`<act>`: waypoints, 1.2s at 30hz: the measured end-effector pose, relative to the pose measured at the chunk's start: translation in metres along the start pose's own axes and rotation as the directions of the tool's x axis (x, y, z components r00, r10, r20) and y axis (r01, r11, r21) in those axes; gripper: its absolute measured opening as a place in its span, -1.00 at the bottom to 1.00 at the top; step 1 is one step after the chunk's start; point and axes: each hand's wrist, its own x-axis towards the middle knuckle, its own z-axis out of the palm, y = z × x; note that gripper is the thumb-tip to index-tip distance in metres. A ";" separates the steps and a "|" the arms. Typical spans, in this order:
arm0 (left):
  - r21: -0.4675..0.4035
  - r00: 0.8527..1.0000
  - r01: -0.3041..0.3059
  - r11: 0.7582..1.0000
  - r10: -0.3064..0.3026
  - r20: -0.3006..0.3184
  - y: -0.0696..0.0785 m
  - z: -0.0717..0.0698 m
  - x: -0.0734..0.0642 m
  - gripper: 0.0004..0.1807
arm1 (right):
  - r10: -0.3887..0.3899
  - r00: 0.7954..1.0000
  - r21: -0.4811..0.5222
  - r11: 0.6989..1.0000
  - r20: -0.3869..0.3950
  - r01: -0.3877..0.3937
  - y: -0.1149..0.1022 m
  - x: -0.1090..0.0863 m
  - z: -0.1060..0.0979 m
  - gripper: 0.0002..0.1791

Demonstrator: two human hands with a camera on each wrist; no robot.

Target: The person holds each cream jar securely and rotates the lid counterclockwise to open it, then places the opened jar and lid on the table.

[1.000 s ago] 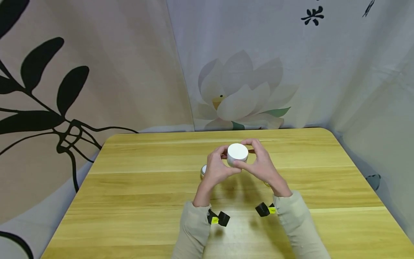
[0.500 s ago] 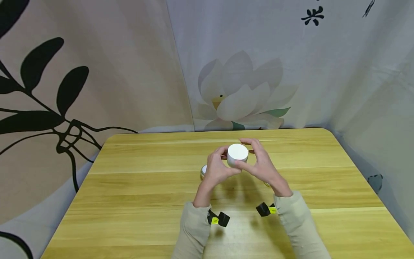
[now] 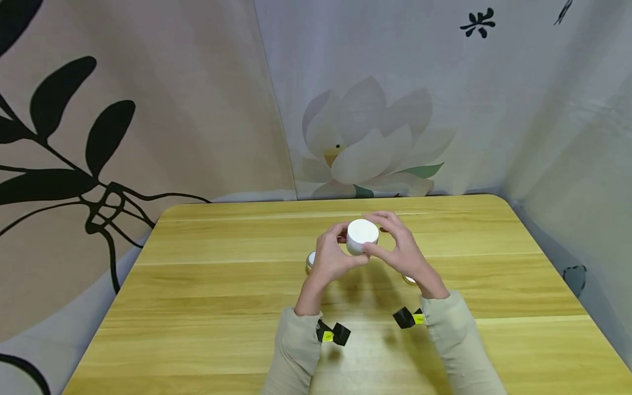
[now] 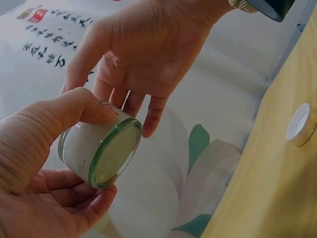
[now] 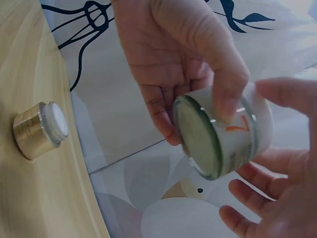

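Observation:
Above the table, my left hand grips a cosmetic jar, thumb on one side and fingers on the other. The jar has a green-tinted thick glass base and a white label with an orange mark. My right hand curls its thumb and fingers round the jar's white lid from the right. In the right wrist view, the right hand's fingers overlap the lid end, while the left thumb presses the label. The lid still sits on the jar.
A small gold jar with a white top stands on the wooden table, partly behind my left hand. A white round cap with a gold edge lies beyond my right wrist. A printed curtain hangs behind the table.
My right thumb has slid rightward along the lid's near side while its index finger moved left on the far side, a counterclockwise turn. My left hand and the jar have stayed put.

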 end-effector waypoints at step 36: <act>-0.003 1.000 0.018 1.000 -0.018 0.005 -0.004 0.003 0.000 -0.41 | 0.059 0.998 -0.006 0.998 0.023 -0.059 0.006 -0.003 0.002 -0.37</act>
